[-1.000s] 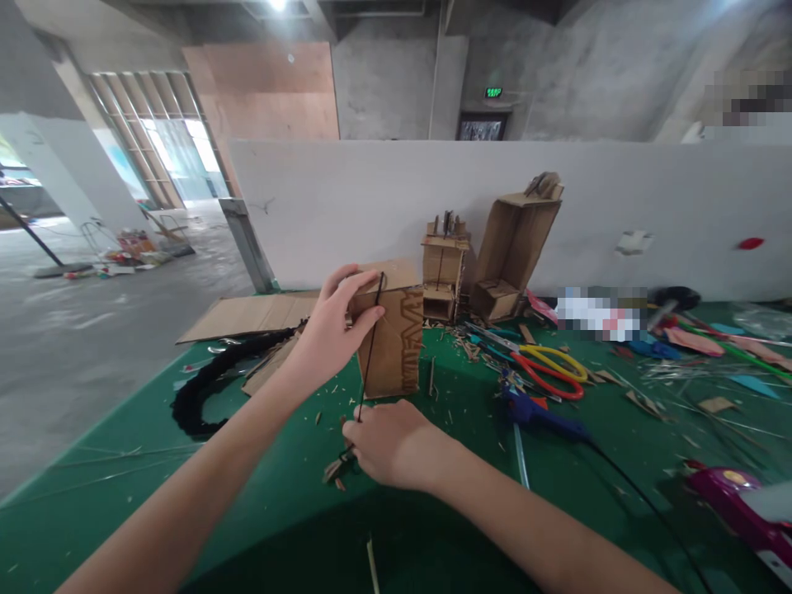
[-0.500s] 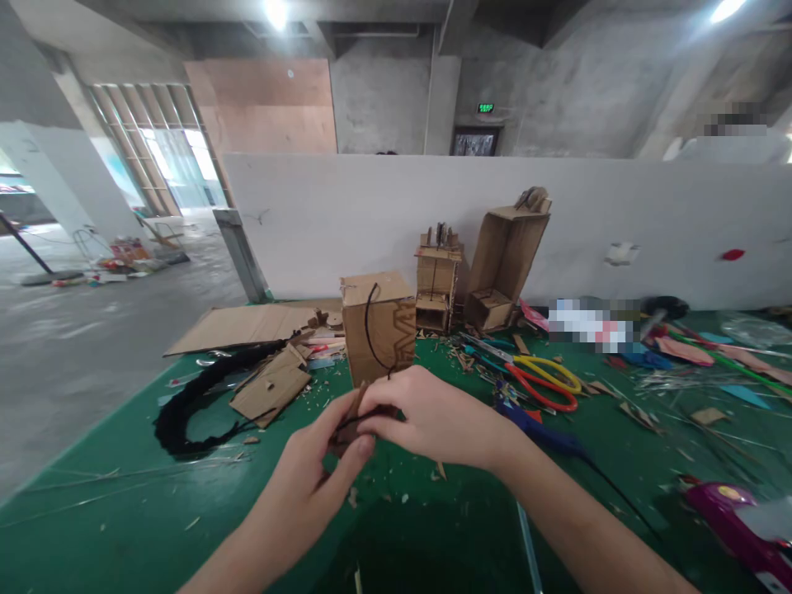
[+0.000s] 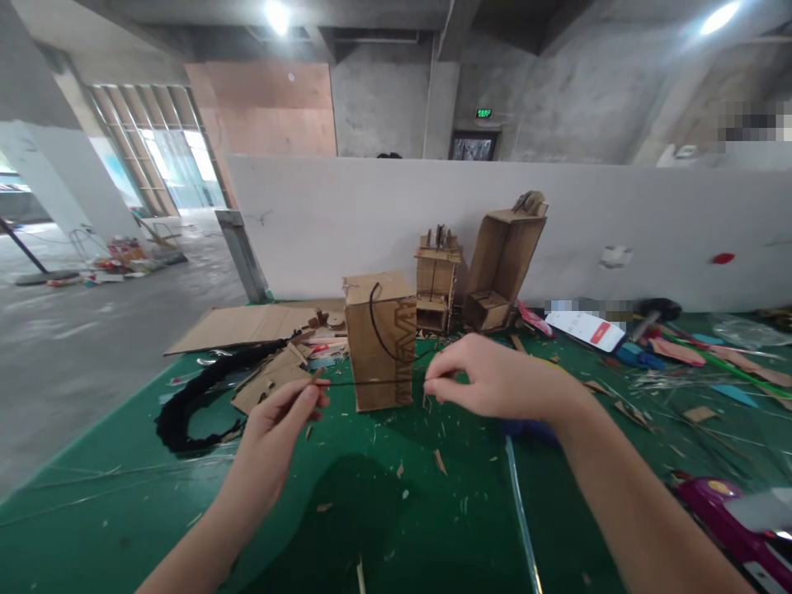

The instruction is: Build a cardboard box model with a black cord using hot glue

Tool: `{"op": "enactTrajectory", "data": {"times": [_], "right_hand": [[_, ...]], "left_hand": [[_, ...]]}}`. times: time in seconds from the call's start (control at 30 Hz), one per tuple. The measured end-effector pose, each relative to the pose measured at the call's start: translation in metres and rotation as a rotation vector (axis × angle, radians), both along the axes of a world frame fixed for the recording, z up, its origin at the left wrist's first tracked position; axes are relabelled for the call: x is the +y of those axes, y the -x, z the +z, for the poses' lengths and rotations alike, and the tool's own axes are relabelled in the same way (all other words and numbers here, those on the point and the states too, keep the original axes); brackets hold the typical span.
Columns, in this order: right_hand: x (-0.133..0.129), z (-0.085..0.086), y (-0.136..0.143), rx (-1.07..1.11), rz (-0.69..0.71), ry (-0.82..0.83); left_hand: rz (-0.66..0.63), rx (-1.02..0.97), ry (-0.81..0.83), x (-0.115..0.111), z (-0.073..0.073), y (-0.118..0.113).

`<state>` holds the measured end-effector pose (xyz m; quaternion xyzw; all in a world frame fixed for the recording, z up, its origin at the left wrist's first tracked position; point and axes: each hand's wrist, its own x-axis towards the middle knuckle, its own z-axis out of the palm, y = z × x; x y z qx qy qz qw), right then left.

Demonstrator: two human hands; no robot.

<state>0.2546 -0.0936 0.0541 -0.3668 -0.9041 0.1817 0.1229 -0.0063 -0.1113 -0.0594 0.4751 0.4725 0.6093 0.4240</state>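
A black cord [image 3: 365, 383] is stretched nearly level between my two hands, in front of an upright cardboard box [image 3: 379, 330]. My left hand [image 3: 278, 437] is closed in a pinch on the cord's left part, with a small brown piece at the fingertips. To the right of the box, my right hand [image 3: 488, 378] pinches the cord between thumb and fingers. From there the cord curves up in a loop across the box's front to its top. A small thin bit hangs below the right fingertips, too small to name.
Behind stand a small cardboard model [image 3: 436, 280] and a taller open cardboard box [image 3: 504, 256], against a white partition [image 3: 334, 214]. A black fuzzy strip [image 3: 176, 421] curves at left. Phone [image 3: 587, 328], scraps and a purple tool [image 3: 721, 503] lie right; my forearm partly covers a blue tool.
My hands were together over a brown piece and the cord. They have moved apart, left hand leftward, right hand right and up, drawing the cord out straight between them.
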Motion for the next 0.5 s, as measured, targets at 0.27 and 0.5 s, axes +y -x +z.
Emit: {"op": "enactTrajectory", "data": {"times": [0.27, 0.5], "right_hand": [[0.026, 0.012, -0.054, 0.107, -0.575, -0.263], [0.006, 0.019, -0.051, -0.050, -0.277, 0.031]], "left_hand": [[0.109, -0.134, 0.057, 0.017, 0.003, 0.017], [-0.036, 1.231, -0.070, 0.017, -0.011, 0.023]]}}
